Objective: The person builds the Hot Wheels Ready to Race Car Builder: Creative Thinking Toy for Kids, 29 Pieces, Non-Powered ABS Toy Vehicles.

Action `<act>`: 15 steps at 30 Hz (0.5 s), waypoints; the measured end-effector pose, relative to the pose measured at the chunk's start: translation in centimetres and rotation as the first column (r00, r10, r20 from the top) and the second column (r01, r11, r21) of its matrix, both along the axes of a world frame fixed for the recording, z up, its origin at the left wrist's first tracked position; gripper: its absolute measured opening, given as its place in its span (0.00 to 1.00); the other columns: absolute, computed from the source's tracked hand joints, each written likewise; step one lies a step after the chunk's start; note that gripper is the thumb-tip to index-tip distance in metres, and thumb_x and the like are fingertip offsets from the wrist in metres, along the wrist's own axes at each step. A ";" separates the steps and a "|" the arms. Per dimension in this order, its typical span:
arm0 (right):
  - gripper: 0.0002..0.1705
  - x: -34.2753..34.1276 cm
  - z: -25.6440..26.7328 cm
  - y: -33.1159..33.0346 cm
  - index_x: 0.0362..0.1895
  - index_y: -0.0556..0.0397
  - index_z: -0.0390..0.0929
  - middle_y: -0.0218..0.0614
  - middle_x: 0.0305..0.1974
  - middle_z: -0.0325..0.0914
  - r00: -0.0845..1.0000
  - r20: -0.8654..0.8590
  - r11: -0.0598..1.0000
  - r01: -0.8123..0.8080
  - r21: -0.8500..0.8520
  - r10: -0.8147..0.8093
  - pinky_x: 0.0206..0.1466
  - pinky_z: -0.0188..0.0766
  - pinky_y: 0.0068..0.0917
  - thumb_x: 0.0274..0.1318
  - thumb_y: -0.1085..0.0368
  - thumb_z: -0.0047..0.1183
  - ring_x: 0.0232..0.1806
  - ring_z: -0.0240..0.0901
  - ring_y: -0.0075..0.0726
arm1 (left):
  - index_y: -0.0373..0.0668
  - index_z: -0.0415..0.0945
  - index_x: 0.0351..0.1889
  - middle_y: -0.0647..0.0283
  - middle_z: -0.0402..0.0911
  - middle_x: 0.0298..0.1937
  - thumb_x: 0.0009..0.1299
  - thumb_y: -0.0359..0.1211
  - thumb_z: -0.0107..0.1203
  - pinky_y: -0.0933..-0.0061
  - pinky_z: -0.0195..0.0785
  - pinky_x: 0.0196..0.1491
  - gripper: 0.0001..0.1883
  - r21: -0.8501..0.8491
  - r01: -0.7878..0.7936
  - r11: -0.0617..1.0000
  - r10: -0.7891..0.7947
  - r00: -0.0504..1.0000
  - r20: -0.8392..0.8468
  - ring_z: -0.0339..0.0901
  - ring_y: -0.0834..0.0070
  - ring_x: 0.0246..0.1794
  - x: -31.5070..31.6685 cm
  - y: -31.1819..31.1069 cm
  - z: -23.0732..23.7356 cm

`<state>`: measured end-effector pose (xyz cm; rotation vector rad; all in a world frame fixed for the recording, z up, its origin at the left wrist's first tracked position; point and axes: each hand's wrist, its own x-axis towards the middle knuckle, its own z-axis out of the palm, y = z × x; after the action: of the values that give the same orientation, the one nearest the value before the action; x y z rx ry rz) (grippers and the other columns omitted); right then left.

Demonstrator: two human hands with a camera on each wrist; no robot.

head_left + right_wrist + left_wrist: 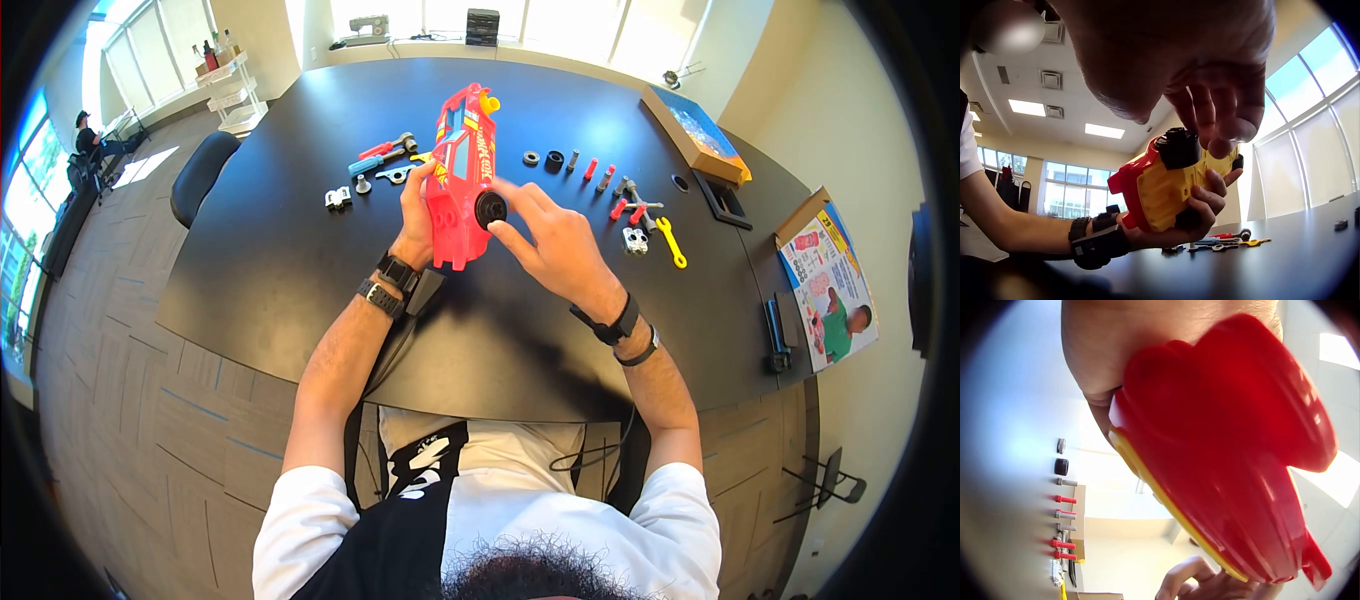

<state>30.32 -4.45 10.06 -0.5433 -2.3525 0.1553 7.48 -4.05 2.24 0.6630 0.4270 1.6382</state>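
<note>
Curled firmly round one side of the red-and-yellow toy vehicle body, the fingers of the left hand hold it up off the dark table, its yellow underside facing the right wrist camera. Over the other side, the right hand has its thumb and forefinger partly spread about a black wheel at the near corner; the forefinger is blurred, and whether the two pinch the wheel or only touch it cannot be told. That wheel sits against the body, so it looks mounted or close to it, and another black wheel-like part shows at the far end, suggesting the wheel work is well along. How firmly any of them is fastened does not show. Just beyond the right hand stand a flat dark ring, a taller black ring and a row of red and grey bolts, with a cross-shaped grey piece, a silvery block and a yellow wrench farther right. Past the left hand lie hand tools, a pale bracket and a white block. With so many pieces loose, much of the assembly appears left to do.
</note>
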 end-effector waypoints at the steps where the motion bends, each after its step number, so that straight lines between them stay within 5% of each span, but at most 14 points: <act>1: 0.18 0.2 -0.1 0.2 0.48 0.56 0.82 0.40 0.41 0.84 1.000 -0.007 1.000 0.004 -0.010 -0.004 0.35 0.79 0.45 0.76 0.52 0.61 0.35 0.84 0.54 | 0.39 0.76 0.68 0.56 0.88 0.56 0.81 0.60 0.48 0.62 0.86 0.54 0.35 0.003 -0.019 1.000 0.019 1.000 0.007 0.89 0.66 0.50 0.1 -0.1 0.1; 5: 0.31 1.6 -0.4 1.9 0.27 0.57 0.86 0.42 0.21 0.76 0.995 0.097 0.979 0.021 -0.201 -0.001 0.30 0.72 0.43 0.76 0.45 0.61 0.25 0.78 0.55 | 0.40 0.76 0.67 0.57 0.88 0.55 0.81 0.60 0.47 0.63 0.86 0.53 0.35 0.039 0.026 0.999 -0.025 1.000 -0.016 0.89 0.67 0.50 -0.8 0.3 -0.6; 8: 0.34 1.6 -1.0 2.5 0.22 0.56 0.86 0.40 0.16 0.75 0.999 0.047 0.988 0.023 -0.153 -0.016 0.29 0.70 0.40 0.77 0.43 0.60 0.22 0.76 0.53 | 0.38 0.73 0.71 0.55 0.87 0.58 0.81 0.59 0.49 0.59 0.86 0.56 0.35 0.061 0.036 0.997 -0.037 0.999 0.015 0.88 0.64 0.53 -0.8 0.2 -0.4; 14: 0.28 1.3 -2.0 7.2 0.29 0.57 0.90 0.46 0.24 0.84 0.996 0.039 0.923 0.091 -0.374 -0.082 0.32 0.73 0.41 0.77 0.47 0.59 0.25 0.82 0.48 | 0.40 0.76 0.68 0.58 0.88 0.56 0.81 0.58 0.51 0.63 0.85 0.55 0.32 0.019 -0.019 1.000 0.019 1.000 0.023 0.89 0.68 0.51 -0.4 -0.1 -0.3; 15: 0.23 1.3 -2.7 9.4 0.38 0.55 0.92 0.47 0.28 0.87 0.990 0.088 0.939 0.132 -0.317 -0.110 0.38 0.78 0.44 0.75 0.49 0.59 0.31 0.86 0.51 | 0.39 0.74 0.70 0.56 0.87 0.58 0.81 0.58 0.51 0.62 0.84 0.56 0.34 0.019 -0.020 1.000 0.020 0.999 0.026 0.88 0.66 0.53 -0.5 0.2 -0.6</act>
<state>31.62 4.95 7.39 -0.8616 -2.3655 0.4771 6.98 -3.82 1.67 0.6530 0.4010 1.6698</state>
